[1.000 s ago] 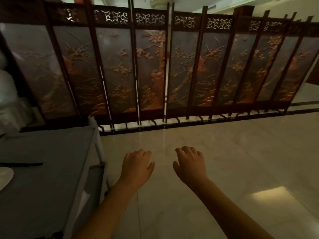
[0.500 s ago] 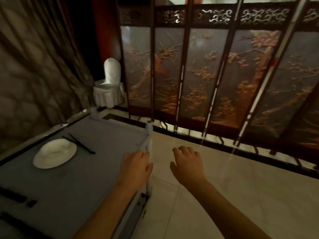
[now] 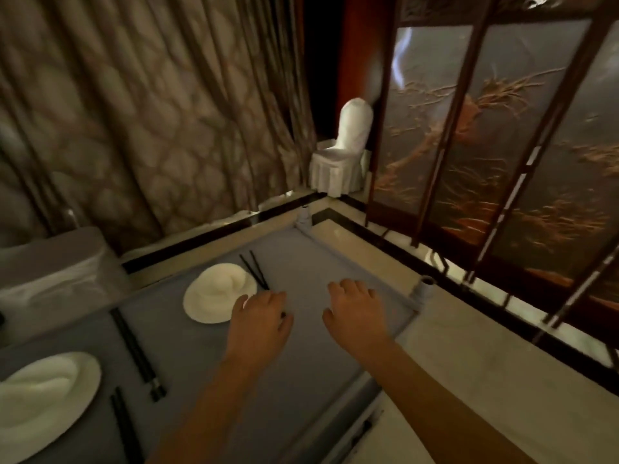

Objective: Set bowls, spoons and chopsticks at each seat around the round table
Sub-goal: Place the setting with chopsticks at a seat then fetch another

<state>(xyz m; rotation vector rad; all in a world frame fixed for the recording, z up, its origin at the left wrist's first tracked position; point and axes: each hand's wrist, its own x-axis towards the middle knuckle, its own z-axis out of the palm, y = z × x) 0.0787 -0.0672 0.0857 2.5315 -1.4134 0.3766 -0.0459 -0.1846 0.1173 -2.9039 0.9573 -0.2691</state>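
I see a grey cart top (image 3: 311, 262). On it lie two white plates (image 3: 217, 293) and pairs of black chopsticks (image 3: 254, 274). My left hand (image 3: 259, 324) hovers over one pair, fingers relaxed, holding nothing. My right hand (image 3: 356, 314) is also loose and empty.

A white-covered chair (image 3: 348, 152) stands between curtain (image 3: 134, 112) and folding screen (image 3: 502, 145).

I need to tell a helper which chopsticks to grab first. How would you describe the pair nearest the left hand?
On the grey cart top, find the far white dish. The black chopsticks lie at its right edge, running under the left hand.
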